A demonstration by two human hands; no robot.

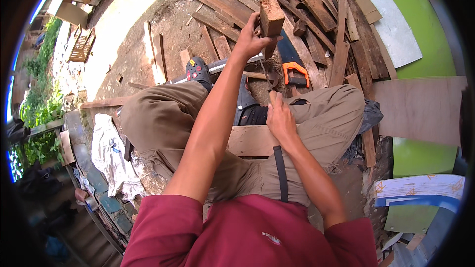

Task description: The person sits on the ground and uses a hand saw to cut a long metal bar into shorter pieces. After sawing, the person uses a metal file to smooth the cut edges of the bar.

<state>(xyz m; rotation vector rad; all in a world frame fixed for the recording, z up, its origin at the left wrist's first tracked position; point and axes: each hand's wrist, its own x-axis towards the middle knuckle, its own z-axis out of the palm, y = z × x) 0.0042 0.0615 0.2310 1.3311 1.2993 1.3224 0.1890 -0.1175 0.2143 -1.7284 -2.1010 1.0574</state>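
Note:
My left hand (251, 39) reaches far forward, its fingers wrapped around a squared wooden block (272, 16) that it holds up off the ground. Closer to my lap, my right hand (282, 118) is closed around the handle of a thin metal tool (265, 70). Its slender dark shaft points up toward the underside of the block. Whether the tip touches the wood I cannot tell, and most of the handle is hidden in my fist. Just right of the block lies a handsaw (295, 74) with an orange and black grip and a blue blade.
Many loose planks (316, 15) are heaped ahead and to the right. A short board (252, 140) lies between my bent legs. White cloth (114, 155) is at my left. Green panels (425, 158) and a pale sheet (388, 24) stand along the right. A plastic crate (81, 44) sits far left.

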